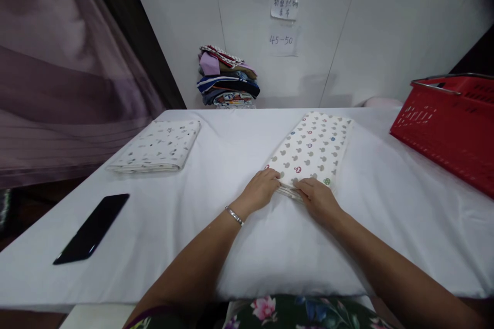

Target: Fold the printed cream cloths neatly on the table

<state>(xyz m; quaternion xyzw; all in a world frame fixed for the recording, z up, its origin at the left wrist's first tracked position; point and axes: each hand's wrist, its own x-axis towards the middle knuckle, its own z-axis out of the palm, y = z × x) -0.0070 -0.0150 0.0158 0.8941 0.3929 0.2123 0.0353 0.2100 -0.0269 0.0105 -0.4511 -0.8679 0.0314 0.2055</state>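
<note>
A folded cream cloth (309, 149) printed with grey, red, blue and green mushrooms lies on the white-covered table (224, 159). My left hand (262, 188), below a silver bracelet, pinches its near left corner. Close by, my right hand (317, 198) grips the near edge, thumb at the layers and fingers on top. The folded layers show between the two hands. Parts of the fingertips and the corner under them are hidden. To the left, apart from both hands, rests another folded white cloth (160, 146) with small grey prints.
A black phone-like slab (92, 229) lies at the table's left. At the right edge stands a red plastic basket (447, 128) with a metal handle. Behind the table rises a stack of folded fabrics (229, 79) against the wall, near handwritten paper signs (283, 41). A curtain (65, 72) hangs at left.
</note>
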